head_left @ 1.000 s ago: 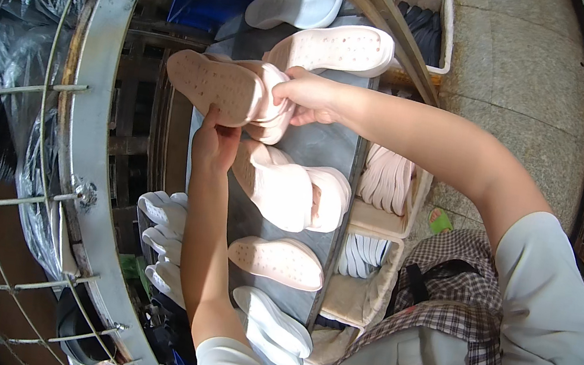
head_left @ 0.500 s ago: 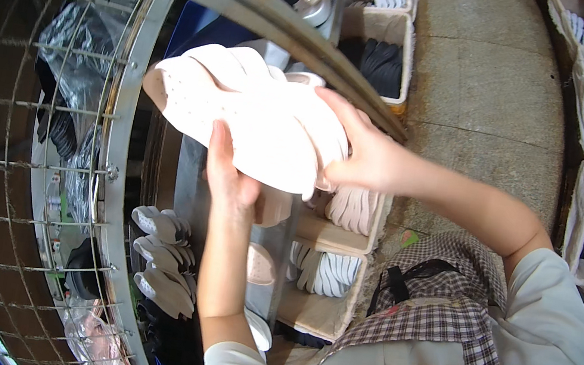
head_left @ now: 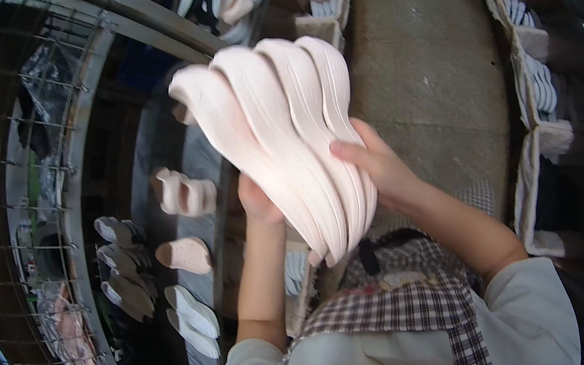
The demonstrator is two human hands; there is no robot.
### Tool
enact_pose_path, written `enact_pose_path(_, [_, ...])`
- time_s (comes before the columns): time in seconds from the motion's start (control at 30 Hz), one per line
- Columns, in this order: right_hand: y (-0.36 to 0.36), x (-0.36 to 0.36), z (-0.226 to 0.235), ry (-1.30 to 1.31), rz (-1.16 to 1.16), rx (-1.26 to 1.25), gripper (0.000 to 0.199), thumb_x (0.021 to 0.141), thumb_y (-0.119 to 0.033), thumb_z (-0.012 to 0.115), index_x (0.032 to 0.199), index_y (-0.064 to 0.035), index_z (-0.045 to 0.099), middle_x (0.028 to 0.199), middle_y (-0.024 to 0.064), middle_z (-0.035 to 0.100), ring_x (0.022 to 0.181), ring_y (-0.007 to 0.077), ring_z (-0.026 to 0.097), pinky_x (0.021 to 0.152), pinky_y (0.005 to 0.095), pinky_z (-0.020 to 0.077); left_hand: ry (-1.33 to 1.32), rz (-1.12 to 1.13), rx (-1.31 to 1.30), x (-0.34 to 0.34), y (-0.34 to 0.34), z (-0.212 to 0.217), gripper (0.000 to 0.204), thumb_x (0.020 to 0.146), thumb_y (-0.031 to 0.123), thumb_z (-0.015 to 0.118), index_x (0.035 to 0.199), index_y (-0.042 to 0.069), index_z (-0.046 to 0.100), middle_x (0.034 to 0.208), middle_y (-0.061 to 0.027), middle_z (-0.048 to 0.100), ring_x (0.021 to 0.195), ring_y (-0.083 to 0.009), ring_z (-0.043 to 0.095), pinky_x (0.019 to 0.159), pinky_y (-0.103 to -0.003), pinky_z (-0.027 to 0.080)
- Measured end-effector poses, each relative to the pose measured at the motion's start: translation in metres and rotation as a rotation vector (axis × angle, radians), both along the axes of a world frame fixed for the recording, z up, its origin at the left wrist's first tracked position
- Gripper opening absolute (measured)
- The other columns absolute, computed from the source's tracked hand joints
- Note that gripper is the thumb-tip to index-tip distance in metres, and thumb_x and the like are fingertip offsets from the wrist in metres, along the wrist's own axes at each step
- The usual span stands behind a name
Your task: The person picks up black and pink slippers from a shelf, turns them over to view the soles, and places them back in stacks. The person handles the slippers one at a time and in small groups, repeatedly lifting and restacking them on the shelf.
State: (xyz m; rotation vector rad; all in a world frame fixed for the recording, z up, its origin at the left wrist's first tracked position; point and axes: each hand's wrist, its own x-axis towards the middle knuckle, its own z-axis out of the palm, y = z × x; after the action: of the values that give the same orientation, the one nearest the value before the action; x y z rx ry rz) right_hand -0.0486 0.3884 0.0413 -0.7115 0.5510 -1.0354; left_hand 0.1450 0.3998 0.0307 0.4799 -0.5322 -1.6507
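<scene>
A fanned stack of several pale pink shoe soles is held up in front of me, their curved side edges showing. My left hand supports the stack from below and the left, its fingers mostly hidden behind the soles. Gripping the right side is my right hand, with the thumb laid over the outermost sole. Below and left of the stack, a single pink sole lies on a grey metal ledge. A pair of white soles rests nearer to me on the same ledge.
A wire mesh panel in a metal frame stands at the left. Several grey soles and a small pink group sit between it and my left arm. Fabric-lined bins with white soles line the right of the concrete aisle.
The soles have turned from lying broad face up to showing their side edges, fanned apart. Both hands still hold them. My view has shifted, bringing more of the ledge into sight.
</scene>
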Motion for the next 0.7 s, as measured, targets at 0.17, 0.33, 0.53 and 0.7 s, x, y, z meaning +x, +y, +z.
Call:
enact_pose_path(0.17, [0.011, -0.020, -0.022, -0.204, 0.224, 0.190, 0.062, 0.092, -0.034, 0.048, 0.135, 0.0074, 0.028, 0.127, 0.0238, 0.045, 0.112, 0.0293, 0.054, 0.096, 0.0408, 0.0463, 0.095, -0.156, 0.272, 0.001, 0.014, -0.015, 0.064, 0.096, 0.045, 0.038, 0.140, -0.001, 0.027, 0.139, -0.0228, 0.037, 0.127, -0.0376, 0.040, 0.106, -0.050, 0.033])
enact_pose_path(0.33, [0.022, -0.031, -0.029, -0.048, 0.346, 0.467, 0.059, 0.094, -0.050, 0.031, 0.131, -0.0061, 0.042, 0.121, 0.0170, 0.053, 0.105, 0.0317, 0.058, 0.074, 0.0530, 0.0536, -0.021, -0.126, 0.418, -0.006, 0.022, -0.029, 0.053, 0.098, 0.035, 0.038, 0.136, -0.002, 0.033, 0.137, -0.0203, 0.042, 0.124, -0.0345, 0.043, 0.105, -0.048, 0.034])
enact_pose_path(0.53, [0.034, -0.036, -0.040, -0.030, 0.438, 0.683, 0.060, 0.089, -0.064, 0.030, 0.123, -0.0183, 0.051, 0.118, 0.0128, 0.054, 0.101, 0.0300, 0.052, 0.078, 0.0504, 0.0426, -0.114, -0.055, 0.594, -0.022, 0.040, -0.033, 0.050, 0.099, 0.034, 0.035, 0.136, 0.000, 0.036, 0.136, -0.0158, 0.045, 0.123, -0.0311, 0.045, 0.104, -0.045, 0.035])
enact_pose_path(0.7, [0.041, -0.034, -0.048, -0.065, 0.443, 0.776, 0.061, 0.088, -0.064, 0.033, 0.121, -0.0173, 0.053, 0.118, 0.0126, 0.053, 0.098, 0.0307, 0.052, 0.078, 0.0491, 0.0409, -0.162, -0.062, 0.729, -0.026, 0.047, -0.028, 0.051, 0.099, 0.039, 0.034, 0.135, 0.004, 0.038, 0.136, -0.0144, 0.045, 0.123, -0.0319, 0.044, 0.102, -0.048, 0.035])
